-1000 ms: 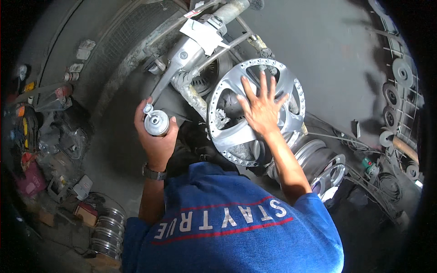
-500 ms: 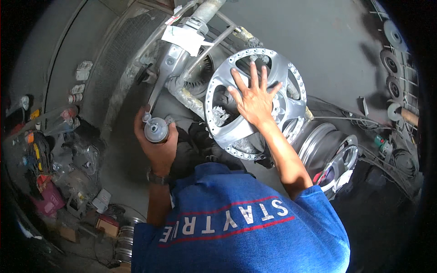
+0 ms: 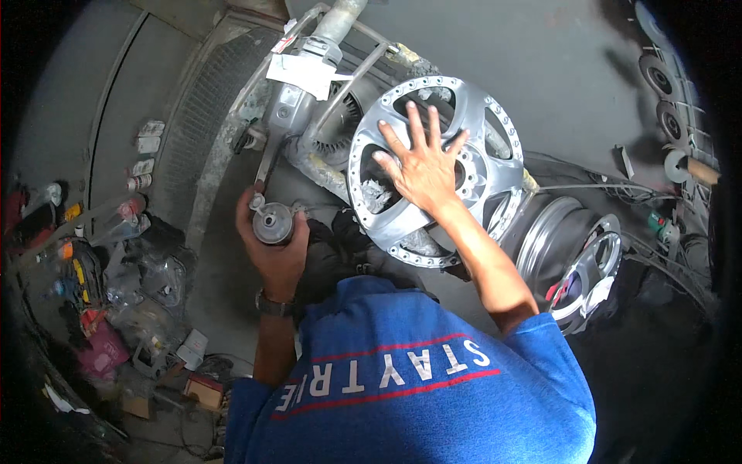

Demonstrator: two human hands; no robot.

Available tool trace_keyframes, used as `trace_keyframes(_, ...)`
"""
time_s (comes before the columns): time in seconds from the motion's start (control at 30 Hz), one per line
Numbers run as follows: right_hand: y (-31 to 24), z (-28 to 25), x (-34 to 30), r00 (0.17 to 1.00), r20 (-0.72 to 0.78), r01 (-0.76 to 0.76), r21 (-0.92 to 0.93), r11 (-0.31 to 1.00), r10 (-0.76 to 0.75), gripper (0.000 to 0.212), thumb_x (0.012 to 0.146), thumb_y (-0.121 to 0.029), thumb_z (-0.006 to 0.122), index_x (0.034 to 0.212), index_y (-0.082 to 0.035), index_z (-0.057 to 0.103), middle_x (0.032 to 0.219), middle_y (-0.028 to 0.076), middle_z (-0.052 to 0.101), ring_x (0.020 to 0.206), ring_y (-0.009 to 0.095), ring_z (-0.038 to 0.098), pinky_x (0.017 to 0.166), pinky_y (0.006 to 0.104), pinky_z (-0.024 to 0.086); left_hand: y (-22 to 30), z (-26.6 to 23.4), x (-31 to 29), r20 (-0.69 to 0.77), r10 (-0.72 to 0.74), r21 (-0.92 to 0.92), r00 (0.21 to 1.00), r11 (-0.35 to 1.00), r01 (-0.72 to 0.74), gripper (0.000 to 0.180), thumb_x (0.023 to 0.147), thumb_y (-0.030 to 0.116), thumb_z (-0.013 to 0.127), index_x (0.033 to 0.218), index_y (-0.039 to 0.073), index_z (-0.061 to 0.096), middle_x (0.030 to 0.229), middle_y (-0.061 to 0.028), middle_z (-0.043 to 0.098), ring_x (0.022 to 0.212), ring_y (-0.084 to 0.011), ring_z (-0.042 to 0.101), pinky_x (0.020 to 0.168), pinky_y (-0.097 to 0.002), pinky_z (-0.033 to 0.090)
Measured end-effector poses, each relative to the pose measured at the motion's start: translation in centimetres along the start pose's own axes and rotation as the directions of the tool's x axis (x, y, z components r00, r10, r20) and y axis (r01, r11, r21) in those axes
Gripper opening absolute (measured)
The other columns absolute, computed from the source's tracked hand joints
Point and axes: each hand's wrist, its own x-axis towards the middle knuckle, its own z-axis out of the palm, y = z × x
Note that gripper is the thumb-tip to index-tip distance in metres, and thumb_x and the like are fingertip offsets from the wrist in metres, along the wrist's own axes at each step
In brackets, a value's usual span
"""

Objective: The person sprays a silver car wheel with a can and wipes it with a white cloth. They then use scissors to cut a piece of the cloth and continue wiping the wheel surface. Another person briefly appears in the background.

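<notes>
My right hand (image 3: 425,174) lies with fingers spread on the face of a silver spoked wheel disc (image 3: 481,135), whose rim is ringed with small holes. Its palm partly hides the hub. To the left, my left hand (image 3: 274,259) wraps round a grey, round metal tool head (image 3: 273,223) with a small central fitting. This head is at the near end of a slim bar (image 3: 268,164) running up to a larger grey machine body (image 3: 290,108). A white sheet (image 3: 299,75) covers part of that body. Crumpled silvery material (image 3: 376,196) shows through one disc opening.
A tubular metal frame (image 3: 328,176) stands behind the disc. Right of it are a wheel barrel (image 3: 546,236) and a smaller spoked disc (image 3: 599,267). Several round abrasive wheels (image 3: 659,80) line the far right. Bags, boxes and a pink container (image 3: 102,348) clutter the left floor.
The view has shifted slightly. My right hand sits a little further left on the disc, showing more of the hub. My left hand keeps its hold on the round tool head.
</notes>
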Motion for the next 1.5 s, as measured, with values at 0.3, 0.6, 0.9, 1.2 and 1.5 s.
trace_keyframes(0.3, 4.1, -0.7, -4.3, 0.997, 0.026, 0.067, -0.02, 0.998, -0.066, 0.059, 0.112, -0.07, 0.044, 0.165, -0.046, 0.054, 0.185, 0.013, 0.024, 0.171, 0.046, 0.015, 0.115, 0.097, 0.007, -0.5, -0.2, -0.1, -0.028, 0.023, 0.019, 0.999, 1.0, -0.022, 0.091, 0.088, -0.004, 0.085, 0.164, -0.001, 0.035, 0.16, -0.0249, 0.052, 0.146, -0.0336, 0.055, 0.123, -0.0437, 0.046)
trace_keyframes(0.6, 3.3, -0.4, -5.1, 0.996, 0.07, -0.054, 0.036, 0.998, 0.051, 0.061, 0.112, -0.071, 0.043, 0.166, -0.044, 0.054, 0.187, 0.013, 0.02, 0.172, 0.047, 0.011, 0.115, 0.0966, 0.007, 0.4, -1.1, -0.1, 0.0, 0.068, 0.042, 0.998, 0.997, -0.068, 0.094, 0.089, -0.005, 0.083, 0.166, -0.001, 0.03, 0.166, -0.0267, 0.047, 0.13, -0.028, 0.065, 0.11, -0.0391, 0.057)
trace_keyframes(0.9, 0.8, 0.8, -4.8, 0.975, 0.008, -0.222, 0.065, 0.973, 0.222, 0.06, 0.113, -0.069, 0.045, 0.168, -0.047, 0.05, 0.188, 0.014, 0.016, 0.171, 0.05, 0.012, 0.116, 0.0957, 0.005, 0.9, -0.5, 0.9, 0.067, 0.209, 0.069, 0.976, 0.975, -0.214, 0.095, 0.087, -0.01, 0.083, 0.165, 0.002, 0.031, 0.168, -0.0265, 0.046, 0.115, -0.0224, 0.07, 0.098, -0.0353, 0.063)
trace_keyframes(1.2, 1.8, 2.2, -6.2, 0.894, -0.022, -0.439, 0.146, 0.887, 0.447, 0.064, 0.111, -0.072, 0.045, 0.169, -0.045, 0.049, 0.187, 0.016, 0.019, 0.171, 0.05, 0.01, 0.113, 0.0977, 0.003, 2.2, 0.1, 0.9, 0.101, 0.195, 0.066, 0.976, 0.977, -0.202, 0.094, 0.086, -0.011, 0.083, 0.165, 0.0, 0.033, 0.165, -0.0253, 0.05, 0.11, -0.0219, 0.07, 0.093, -0.0331, 0.063)
trace_keyframes(1.5, 1.4, 1.7, -6.9, 0.886, -0.091, -0.429, 0.215, 0.878, 0.455, 0.061, 0.11, -0.065, 0.054, 0.166, -0.043, 0.053, 0.184, 0.017, 0.027, 0.169, 0.05, 0.018, 0.111, 0.0992, 0.008, 3.2, 0.9, 0.8, 0.114, 0.217, 0.059, 0.969, 0.973, -0.225, 0.093, 0.084, -0.013, 0.082, 0.164, -0.002, 0.035, 0.163, -0.0256, 0.054, 0.109, -0.0225, 0.069, 0.092, -0.0334, 0.063)
